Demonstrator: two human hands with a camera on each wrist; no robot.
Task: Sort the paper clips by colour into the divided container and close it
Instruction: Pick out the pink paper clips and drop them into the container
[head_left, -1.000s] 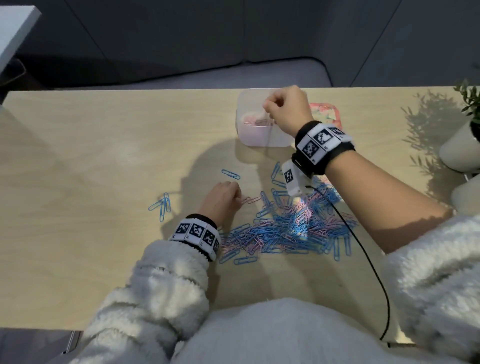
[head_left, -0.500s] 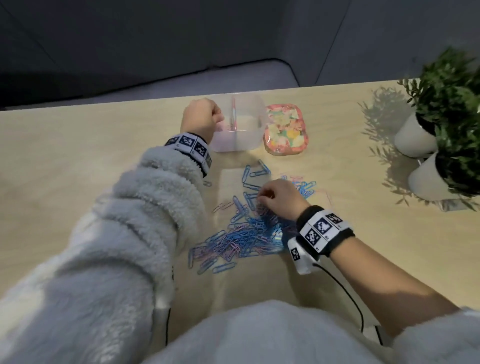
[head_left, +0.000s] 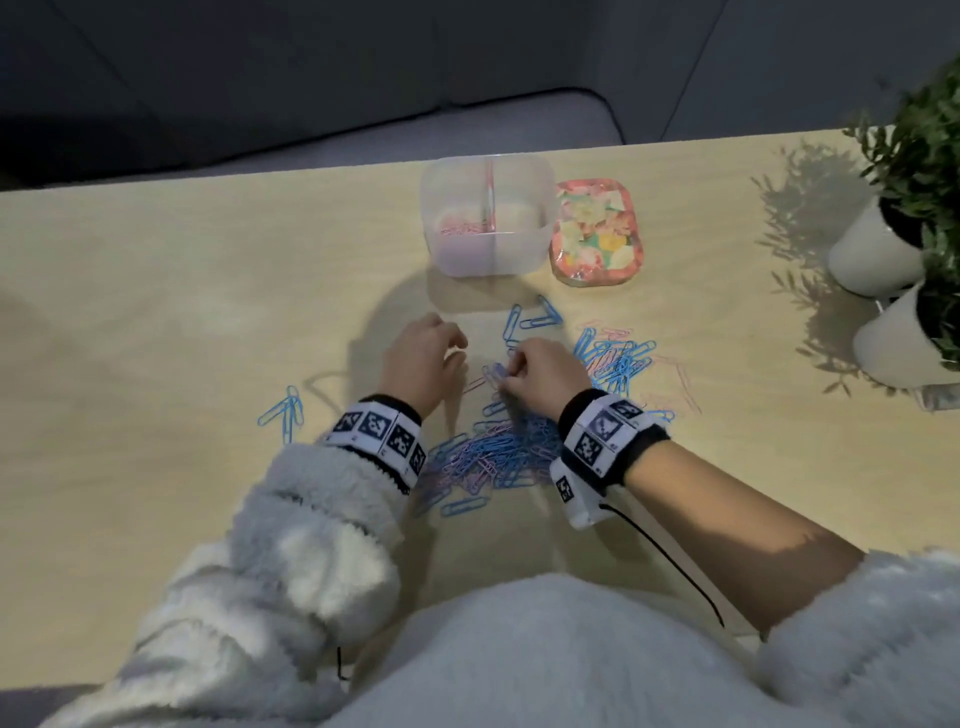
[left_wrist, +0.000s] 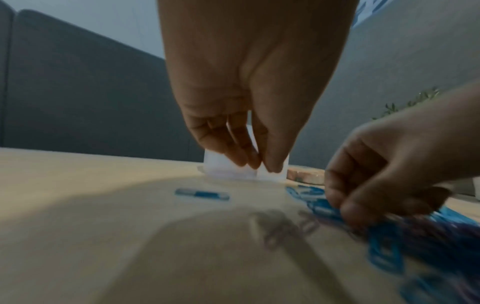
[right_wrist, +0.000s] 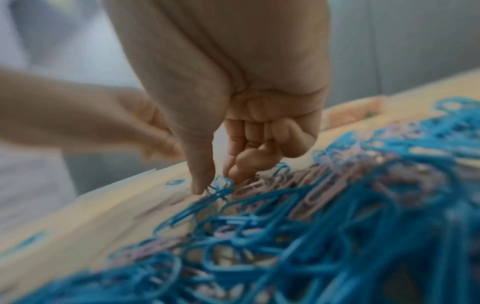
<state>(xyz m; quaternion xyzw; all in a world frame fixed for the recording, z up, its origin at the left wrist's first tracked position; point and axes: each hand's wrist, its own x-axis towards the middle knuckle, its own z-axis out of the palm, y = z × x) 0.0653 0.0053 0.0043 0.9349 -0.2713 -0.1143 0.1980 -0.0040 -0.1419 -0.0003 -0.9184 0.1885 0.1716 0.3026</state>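
Left hand (head_left: 423, 358) back beside pile (head_left: 498, 452), seemingly empty.

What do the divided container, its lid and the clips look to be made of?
Container: looks like frosted translucent plastic; pink clips show through its wall. Lid: likely glossy plastic with a flower print, judging by the sheen. Paper clips: probably wire with a smooth blue or pink coating; the metal itself cannot be seen.

Translucent plastic container (head_left: 488, 249) (matt wooden table (head_left: 156, 312))
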